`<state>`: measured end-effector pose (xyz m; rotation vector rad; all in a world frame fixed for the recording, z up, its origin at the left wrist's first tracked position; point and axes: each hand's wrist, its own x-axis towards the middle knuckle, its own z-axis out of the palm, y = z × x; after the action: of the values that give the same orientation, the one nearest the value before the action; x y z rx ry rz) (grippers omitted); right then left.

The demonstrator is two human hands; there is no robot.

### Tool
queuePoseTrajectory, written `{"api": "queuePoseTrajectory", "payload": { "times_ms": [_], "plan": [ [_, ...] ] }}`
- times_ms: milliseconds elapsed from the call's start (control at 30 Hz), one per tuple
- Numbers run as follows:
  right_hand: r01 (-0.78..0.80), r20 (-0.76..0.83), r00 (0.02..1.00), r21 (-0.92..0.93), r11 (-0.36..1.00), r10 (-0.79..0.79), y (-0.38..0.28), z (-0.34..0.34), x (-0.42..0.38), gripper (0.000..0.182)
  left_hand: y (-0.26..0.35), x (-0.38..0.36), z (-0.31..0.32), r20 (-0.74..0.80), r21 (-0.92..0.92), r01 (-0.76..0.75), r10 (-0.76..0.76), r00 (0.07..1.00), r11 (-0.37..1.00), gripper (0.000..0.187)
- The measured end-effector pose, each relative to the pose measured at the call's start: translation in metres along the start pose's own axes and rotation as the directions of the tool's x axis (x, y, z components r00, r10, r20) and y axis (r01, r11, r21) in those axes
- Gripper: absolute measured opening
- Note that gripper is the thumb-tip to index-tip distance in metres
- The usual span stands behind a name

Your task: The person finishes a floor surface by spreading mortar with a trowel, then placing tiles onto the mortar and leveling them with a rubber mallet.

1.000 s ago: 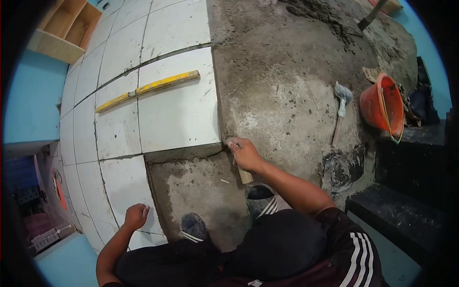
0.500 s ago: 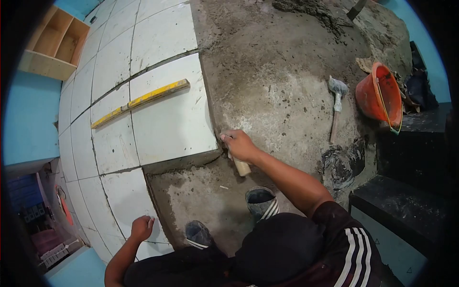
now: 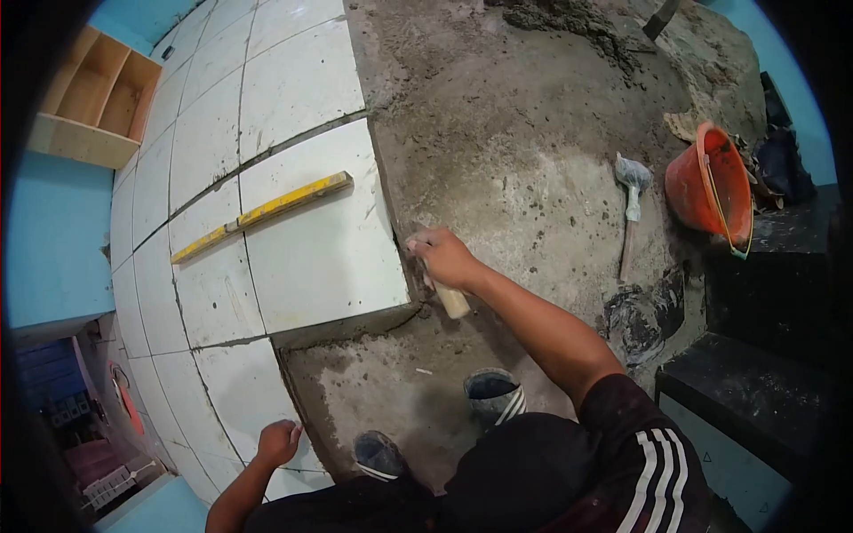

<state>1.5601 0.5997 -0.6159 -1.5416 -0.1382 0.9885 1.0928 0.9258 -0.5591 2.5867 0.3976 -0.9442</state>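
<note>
My right hand (image 3: pixel 442 258) is closed around a tool with a pale wooden handle (image 3: pixel 454 303), right at the outer corner of a white tile (image 3: pixel 320 258). The tool's working end is hidden under my fingers. My left hand (image 3: pixel 280 442) is curled closed above another white tile (image 3: pixel 235 377) at the lower left; whether anything sits inside it is hidden. A yellow spirit level (image 3: pixel 293 200) lies across two tiles. Below the raised tile's front edge, a grey mortar bed (image 3: pixel 355 329) shows along the step down to the rough floor.
A mallet (image 3: pixel 632 191) with a wrapped head lies on the concrete floor (image 3: pixel 524 213) at right. Near it an orange bucket (image 3: pixel 689 182) leans beside black steps (image 3: pixel 746 373). Wet mortar (image 3: pixel 577 31) is heaped at the back. A wooden shelf (image 3: pixel 98 98) stands far left.
The view has tilted slightly, so the floor sits lower in the picture. My left hand has shifted a little right. My right hand stays at the tile corner with the tool.
</note>
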Motion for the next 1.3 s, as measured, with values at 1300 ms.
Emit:
{"api": "queuePoseTrajectory", "payload": {
  "times_ms": [1300],
  "plan": [
    [0.025,-0.116,0.993,0.020,0.999,-0.023,-0.037,-0.019,0.109,0.028,-0.012,-0.008,-0.006,-0.097,-0.019,0.076,-0.077,0.992,0.997,0.031]
  ]
}}
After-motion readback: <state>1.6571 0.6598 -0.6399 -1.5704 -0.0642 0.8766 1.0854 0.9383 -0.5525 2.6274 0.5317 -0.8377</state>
